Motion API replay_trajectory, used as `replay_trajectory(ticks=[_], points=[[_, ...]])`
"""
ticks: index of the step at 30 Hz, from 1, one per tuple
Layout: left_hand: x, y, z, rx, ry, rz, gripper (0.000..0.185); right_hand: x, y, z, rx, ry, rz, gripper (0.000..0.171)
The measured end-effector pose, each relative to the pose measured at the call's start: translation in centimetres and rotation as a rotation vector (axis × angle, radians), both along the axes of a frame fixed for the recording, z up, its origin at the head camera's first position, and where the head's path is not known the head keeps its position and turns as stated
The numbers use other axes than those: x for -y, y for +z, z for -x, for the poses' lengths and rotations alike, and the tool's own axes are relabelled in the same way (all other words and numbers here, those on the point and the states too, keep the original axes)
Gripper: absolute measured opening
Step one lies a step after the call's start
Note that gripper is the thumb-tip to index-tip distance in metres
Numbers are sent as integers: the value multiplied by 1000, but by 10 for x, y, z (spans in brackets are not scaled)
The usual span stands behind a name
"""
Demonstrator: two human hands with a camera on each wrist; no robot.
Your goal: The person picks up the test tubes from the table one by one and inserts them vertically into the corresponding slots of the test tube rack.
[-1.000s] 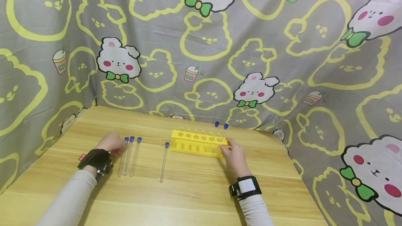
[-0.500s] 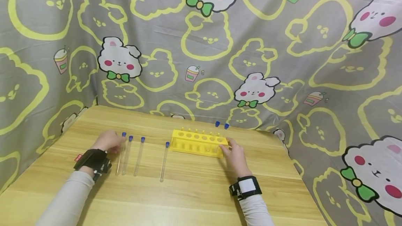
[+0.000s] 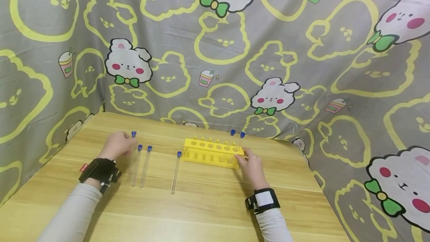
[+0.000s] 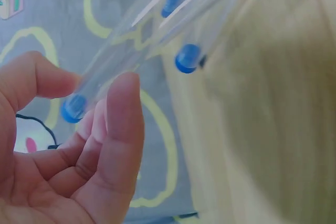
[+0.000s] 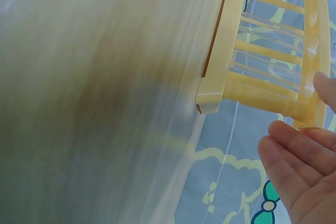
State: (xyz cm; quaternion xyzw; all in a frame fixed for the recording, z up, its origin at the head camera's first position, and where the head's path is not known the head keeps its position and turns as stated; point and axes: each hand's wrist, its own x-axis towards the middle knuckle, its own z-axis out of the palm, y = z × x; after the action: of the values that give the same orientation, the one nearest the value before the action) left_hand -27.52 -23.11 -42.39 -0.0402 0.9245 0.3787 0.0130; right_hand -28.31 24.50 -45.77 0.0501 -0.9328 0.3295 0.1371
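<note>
Moved since the earlier frame: the left hand (image 3: 119, 145) and the held tube (image 4: 134, 51) have shifted towards 12 o'clock, and one tube of the loose pair (image 3: 145, 167) has come nearer the other.
Held tube: at 9 o'clock from the rack, blue cap beyond its neighbours' caps; its lower end is blurred, so contact with the worktop cannot be told.
Left hand: pinching that tube near the cap, thumb against fingers.
Loose pair: flat, just at 3 o'clock of the held tube, caps towards 12.
Lone tube (image 3: 175, 174): flat, at 8 o'clock from the rack, near its end.
Yellow rack (image 3: 214, 150): upright; two blue-capped tubes stand towards its 3 o'clock end, caps (image 3: 233, 132) above the top board.
Right hand (image 3: 251, 167): grasping the rack's 3 o'clock end between thumb and fingers.
Wristbands (image 3: 100, 173): black, over pale sleeves (image 3: 72, 208).
Worktop (image 3: 208, 204): wood-grained.
Curtain (image 3: 181, 96): grey, cartoon-printed, at 12 o'clock and down both sides.
</note>
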Motion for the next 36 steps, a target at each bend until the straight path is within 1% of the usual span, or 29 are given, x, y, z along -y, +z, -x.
replay_trajectory(ticks=[4, 8, 15, 18, 22, 25, 31, 36], points=[[-7, 10, 0, -56, 15, 14, 26, 0, 1, -1, -2, 1, 1, 54], [-15, 21, 1, -97, 29, 22, 28, 1, 2, -1, 21, -4, 7, 56], [-33, 35, 6, -208, 40, -14, 22, 1, 2, -2, 25, 1, 8, 56], [-43, 40, 9, -249, 46, -39, 22, 1, 1, -1, 26, 1, 19, 56], [-58, 48, 13, -310, 41, -73, 26, 0, 0, -1, 13, 8, 22, 54], [-73, 56, 16, -341, 36, -88, 29, -2, 0, -1, 5, 14, 22, 54], [-102, 72, 19, -379, 10, -134, 30, -3, 0, -1, -4, 21, 29, 53], [-126, 79, 23, -418, -19, -172, 27, -2, 2, -2, 5, 21, 30, 54]])
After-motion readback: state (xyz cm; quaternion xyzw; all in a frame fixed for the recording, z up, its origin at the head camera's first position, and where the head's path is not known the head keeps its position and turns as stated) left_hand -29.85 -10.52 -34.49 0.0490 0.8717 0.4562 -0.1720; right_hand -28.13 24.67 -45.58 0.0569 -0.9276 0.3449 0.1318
